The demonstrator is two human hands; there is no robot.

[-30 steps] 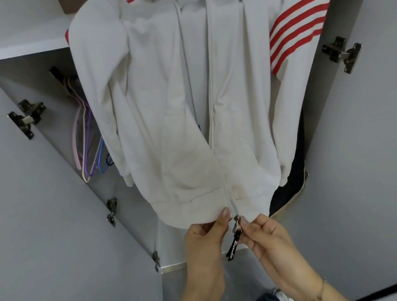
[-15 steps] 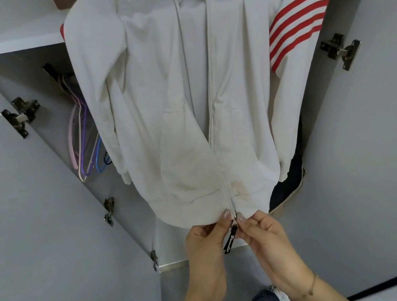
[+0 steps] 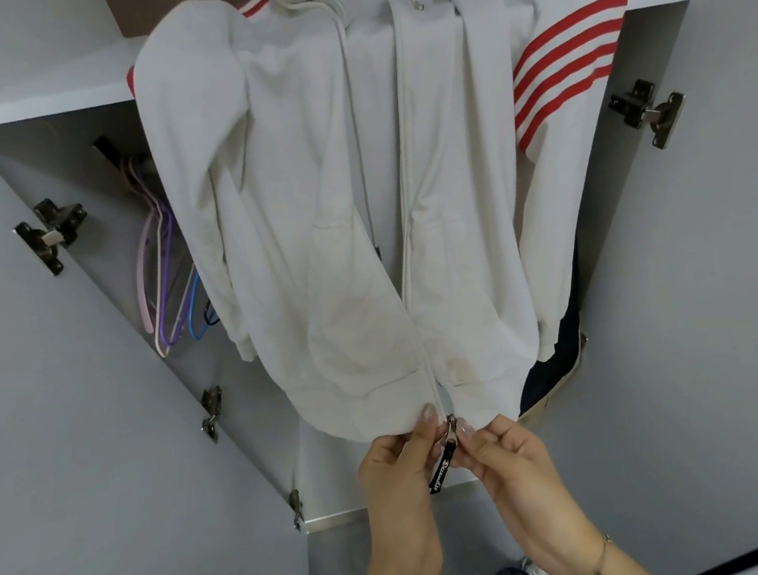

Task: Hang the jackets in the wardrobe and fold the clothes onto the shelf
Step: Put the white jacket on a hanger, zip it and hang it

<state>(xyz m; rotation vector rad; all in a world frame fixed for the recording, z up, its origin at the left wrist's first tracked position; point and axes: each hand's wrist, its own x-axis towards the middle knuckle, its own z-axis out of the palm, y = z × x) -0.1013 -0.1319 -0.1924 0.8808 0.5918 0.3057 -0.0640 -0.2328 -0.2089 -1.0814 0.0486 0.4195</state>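
Note:
A white zip-up hooded jacket (image 3: 322, 189) with red stripes on the sleeves hangs on a hanger in front of the open wardrobe. Its front is unzipped, the two halves meeting at the hem. My left hand (image 3: 397, 471) pinches the left side of the hem at the zip's base. My right hand (image 3: 503, 456) pinches the right side of the hem at the zip slider, and a black zip pull tag (image 3: 442, 473) dangles between the two hands.
Several empty pastel hangers (image 3: 165, 275) hang at the wardrobe's left. A dark garment (image 3: 553, 361) hangs behind the jacket on the right. A white shelf (image 3: 44, 101) runs above. Both wardrobe doors stand open, with metal hinges (image 3: 50, 232) on the left door (image 3: 50, 423).
Both hands stay at the hem's zip base with small finger shifts. The view has tilted slightly, so the jacket's hood and hanger show at the top.

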